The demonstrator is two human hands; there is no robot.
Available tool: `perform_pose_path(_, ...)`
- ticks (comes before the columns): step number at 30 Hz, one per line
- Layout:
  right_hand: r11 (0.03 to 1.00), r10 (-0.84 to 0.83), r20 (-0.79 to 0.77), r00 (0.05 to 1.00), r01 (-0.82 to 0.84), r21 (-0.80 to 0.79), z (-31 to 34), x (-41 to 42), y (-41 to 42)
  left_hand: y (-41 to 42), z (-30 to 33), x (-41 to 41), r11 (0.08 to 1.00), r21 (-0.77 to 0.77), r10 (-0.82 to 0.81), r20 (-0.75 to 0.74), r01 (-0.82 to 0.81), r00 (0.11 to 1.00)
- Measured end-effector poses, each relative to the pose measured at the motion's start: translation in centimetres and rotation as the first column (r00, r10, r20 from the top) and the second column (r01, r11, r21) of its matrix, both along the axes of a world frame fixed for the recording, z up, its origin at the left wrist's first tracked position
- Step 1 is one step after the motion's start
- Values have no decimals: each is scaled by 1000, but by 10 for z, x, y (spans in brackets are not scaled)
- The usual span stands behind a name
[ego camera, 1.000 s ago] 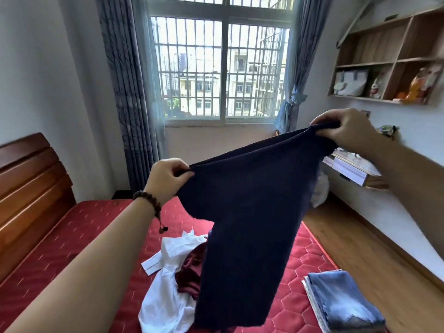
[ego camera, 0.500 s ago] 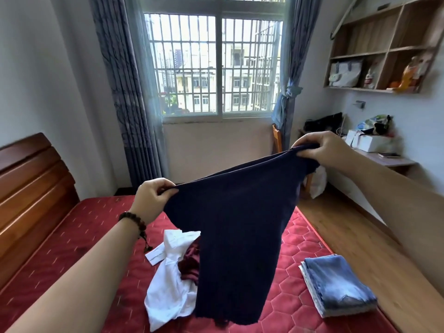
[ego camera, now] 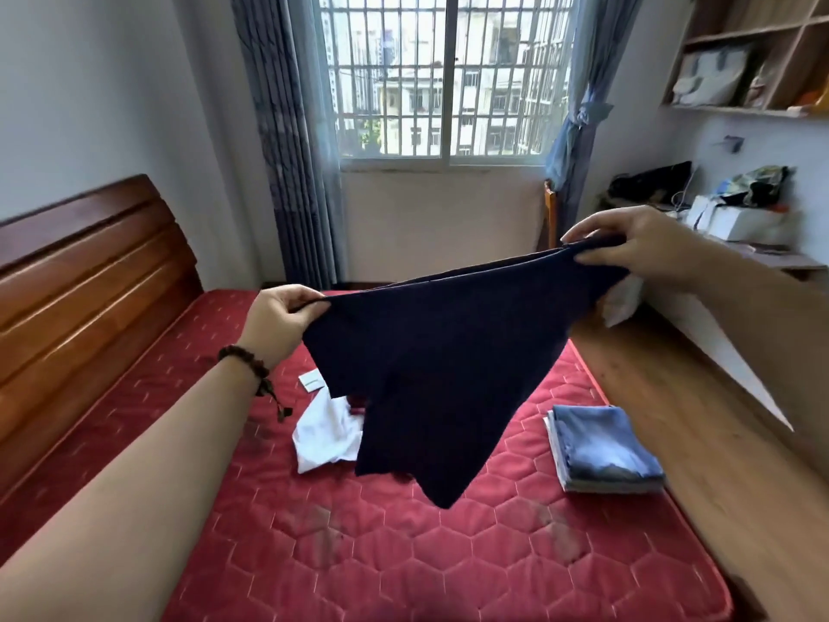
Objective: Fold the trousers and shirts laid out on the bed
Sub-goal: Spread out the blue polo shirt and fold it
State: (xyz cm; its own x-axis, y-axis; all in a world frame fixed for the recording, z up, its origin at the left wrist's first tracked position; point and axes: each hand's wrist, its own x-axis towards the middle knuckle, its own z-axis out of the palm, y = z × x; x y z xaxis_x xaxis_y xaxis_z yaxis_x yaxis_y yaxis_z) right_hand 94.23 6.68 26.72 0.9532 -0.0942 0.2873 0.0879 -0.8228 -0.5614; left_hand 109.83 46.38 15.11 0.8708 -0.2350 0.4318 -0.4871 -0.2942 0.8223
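head view: the left hand (ego camera: 280,323) pinches one end of the top edge of a dark navy garment (ego camera: 442,365), and the right hand (ego camera: 628,251) pinches the other end, thumb and fingertips closed on the cloth. each grip is grasping fabric, neither released. the garment hangs in the air above the bed (ego camera: 403,554), stretched between the hands so its top edge runs taut, higher on the right; this probably lets the cloth drop straight and shows its shape before it is laid down to fold. whether it is trousers or a shirt i cannot tell. its lower point dangles clear of the mattress.

behind it a crumpled white shirt (ego camera: 327,435) lies on the bed, unfolded, with something dark red partly hidden beside it. a folded stack topped with blue jeans (ego camera: 603,448) sits near the bed's right edge. the near half of the red mattress offers open room to spread the garment; the headboard (ego camera: 85,280) bounds the left, and the wooden floor (ego camera: 700,424) begins just beyond the stack.
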Motion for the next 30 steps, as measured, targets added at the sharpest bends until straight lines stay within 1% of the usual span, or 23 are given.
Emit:
perform_pose_path(3, 1000, 22, -72, 997, -22, -10, 4, -30, -3, 6, -12, -33, 999, -13, -53, -112, 51, 992)
perform_pose_path(6, 998, 24, -64, 998, -20, 67, 8, -46, -3, 9, -20, -55, 992, -84, -110, -251, 91, 962)
perform_pose_path(8, 995, 18, -75, 997, -11, 101, 7, -49, -4, 8, -24, -64, 988, -91, -150, -312, 127, 938)
perform_pose_path(11, 995, -14, -132, 991, 26, 93, -1, -47, -10, -1, -34, -69, 984, -56, -178, -378, 170, 909)
perform_pose_path(14, 996, -65, -188, 980, 76, 53, -21, -35, -21, -16, -57, -65, 986, -6, -153, -450, 168, 880)
perform_pose_path(18, 988, -126, -261, 957, 145, 57, -71, -8, -45, -40, -105, -46, 979, 59, -135, -531, 196, 837)
perform_pose_path(22, 980, -156, -361, 919, 191, 63, -136, 37, -71, -70, -167, -4, 962, 143, -111, -575, 233, 811)
perform_pose_path(26, 953, -228, -438, 870, 292, 85, -221, 103, -102, -109, -243, 59, 920, 269, -84, -575, 285, 814)
perform_pose_path(30, 930, -301, -498, 813, 366, 36, -313, 170, -134, -147, -332, 123, 862, 363, -67, -612, 355, 788)
